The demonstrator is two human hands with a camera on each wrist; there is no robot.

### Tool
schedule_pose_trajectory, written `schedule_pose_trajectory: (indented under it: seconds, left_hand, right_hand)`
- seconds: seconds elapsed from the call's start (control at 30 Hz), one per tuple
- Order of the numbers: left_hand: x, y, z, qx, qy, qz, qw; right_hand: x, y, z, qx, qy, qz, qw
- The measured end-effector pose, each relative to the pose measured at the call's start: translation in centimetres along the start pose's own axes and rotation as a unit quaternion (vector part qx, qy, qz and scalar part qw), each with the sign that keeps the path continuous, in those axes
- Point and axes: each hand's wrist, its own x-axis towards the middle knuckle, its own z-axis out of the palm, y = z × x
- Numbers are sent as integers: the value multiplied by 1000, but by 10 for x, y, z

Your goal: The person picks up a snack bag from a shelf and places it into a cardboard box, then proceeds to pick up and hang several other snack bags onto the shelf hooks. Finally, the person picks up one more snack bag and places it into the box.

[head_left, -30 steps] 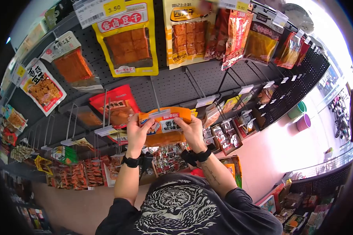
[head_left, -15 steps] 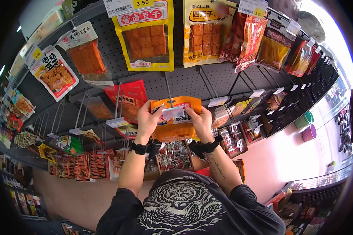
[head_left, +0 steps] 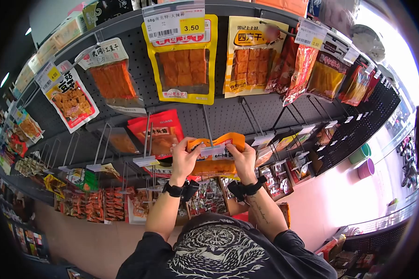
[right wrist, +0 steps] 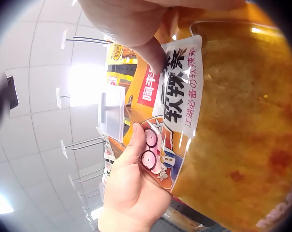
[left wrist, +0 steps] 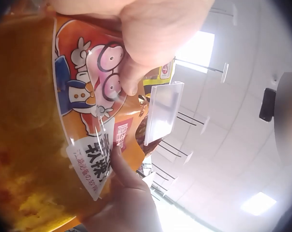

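Orange pkt [head_left: 214, 168], w/ printed label above and clear window on amber contents below, is held at the front end of a metal hook [head_left: 207, 125], its upper part overlapped in head view by a clear tag holder [head_left: 212, 151]; whether the hook runs through the pkt cannot be told. Upper margin is pinched at both sides by L hand [head_left: 185, 156] and R hand [head_left: 245, 161], thumbs on the front face, other fingers mostly hidden. Pkt is judged light, soft and bendable, film prob. slick; contents might be squashed by a hard squeeze, so grip is best taken at the flat upper corners, w/ window unpressed. Beyond: red pkt [head_left: 160, 135] to L, yellow-bordered pkt [head_left: 184, 69] above, perforated panel [head_left: 223, 110] behind.
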Motion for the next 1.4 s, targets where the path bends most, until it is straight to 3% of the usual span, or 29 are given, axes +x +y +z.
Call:
schedule_pose_trajectory:
  seconds: [0.13,0.2,0.37,0.47,0.53,0.57,0.63,0.67,0.73,0.77,0.8,0.87,0.9,0.93,0.97,1.0,1.03,1.07,1.1,1.17,1.2,1.23,1.33,1.4]
  left_hand:
    - [-6,-3,0,21,-5,5,1000]
    - [-6,-19,0,65,23,55,996]
    - [7,-11,1,20,27,13,999]
    - [37,-29,-1,41,31,-26,998]
    - [62,-53,0,-87,51,-31,994]
    - [66,-51,0,-84,41,-33,995]
    - [74,-50,6,5,62,41,997]
    - [79,-62,6,-41,59,58,996]
    - [66,-60,8,33,97,32,994]
    - [63,-70,4,11,49,78,996]
    - [61,-111,-5,-108,26,28,993]
    - [29,-101,3,-17,83,34,996]
    - [20,-116,-11,-32,58,-6,998]
    - [12,-151,-41,74,14,-2,997]
    - [-9,-113,-23,104,34,-49,993]
    - [-30,-89,-8,25,43,-49,998]
    - [-53,-65,7,-15,86,-110,990]
    - [-70,-70,2,-4,71,-112,991]
    - [-88,-80,-9,-11,60,-142,988]
    - [-95,-83,-8,-11,41,-173,984]
    - [-92,-71,0,43,-27,-144,988]
    - [-90,-63,7,97,-92,-113,985]
    - [-42,-62,22,119,-138,-75,980]
    - [-12,-66,31,73,-116,-101,985]
  right_hand:
    - [-4,3,-2,31,9,11,999]
    - [-5,7,-4,25,1,17,1000]
    - [5,8,2,14,4,1,1000]
    - [34,10,13,-121,17,-51,991]
    - [68,40,18,-220,48,-79,971]
    - [75,40,24,-227,55,-95,968]
    - [86,48,29,-237,59,-117,963]
    - [87,50,29,-235,53,-142,960]
    - [69,49,19,-218,44,-86,971]
    - [64,71,8,-254,54,-108,960]
    - [51,95,-12,-294,65,-124,945]
    - [-2,101,-56,-178,74,-84,978]
    - [-33,88,-85,-154,27,31,987]
    - [-62,106,-121,-146,3,101,984]
    - [-93,120,-156,-118,23,172,978]
    - [-126,151,-194,-120,69,157,978]
    - [-160,148,-228,-225,105,175,953]
    - [-195,169,-262,-231,160,224,933]
    - [-228,173,-289,-307,209,295,880]
    - [-290,212,-342,-349,324,307,824]
    - [-299,190,-345,-358,348,329,801]
    - [-316,212,-361,-419,370,316,767]
    - [-324,231,-379,-441,329,338,764]
    - [-323,256,-380,-493,286,377,730]
